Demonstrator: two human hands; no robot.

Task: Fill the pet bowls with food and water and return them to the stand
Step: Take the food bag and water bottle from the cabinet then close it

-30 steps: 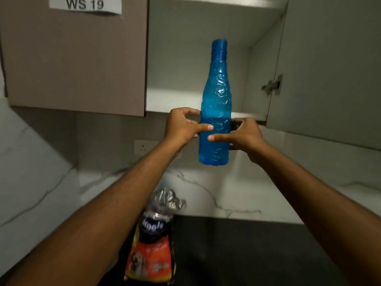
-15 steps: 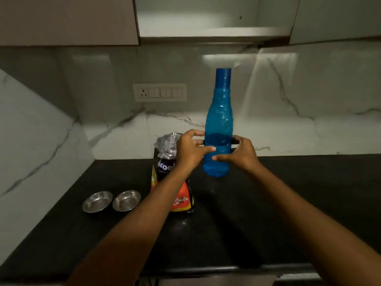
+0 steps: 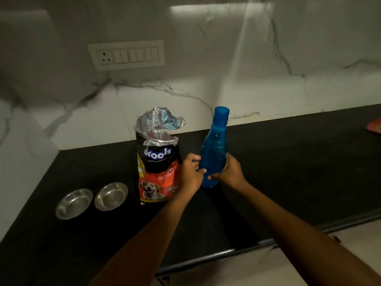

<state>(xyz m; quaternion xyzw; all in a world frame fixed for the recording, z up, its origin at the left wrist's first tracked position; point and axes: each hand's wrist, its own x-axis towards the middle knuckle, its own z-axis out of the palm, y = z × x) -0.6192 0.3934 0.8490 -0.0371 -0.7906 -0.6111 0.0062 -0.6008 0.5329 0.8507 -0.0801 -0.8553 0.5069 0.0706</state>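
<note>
A capped blue plastic water bottle (image 3: 214, 149) stands upright at the black counter (image 3: 288, 172), its base at or just above the surface. My left hand (image 3: 190, 174) grips its lower body from the left and my right hand (image 3: 231, 172) grips it from the right. Just left of the bottle stands an opened dog food bag (image 3: 157, 162) with a crumpled foil top. Two empty steel pet bowls sit side by side near the counter's left end: the left bowl (image 3: 74, 203) and the right bowl (image 3: 111, 196).
A marble backsplash carries a white switch panel (image 3: 126, 55) above the bag. A marble side wall closes the left end. A red object (image 3: 376, 127) lies at the far right of the counter. The counter's front edge (image 3: 226, 251) runs diagonally below my arms.
Both hands have carried the blue bottle down from the open wall cabinet to the counter beside the food bag. The view has tilted downward, so the cabinet is out of sight.
</note>
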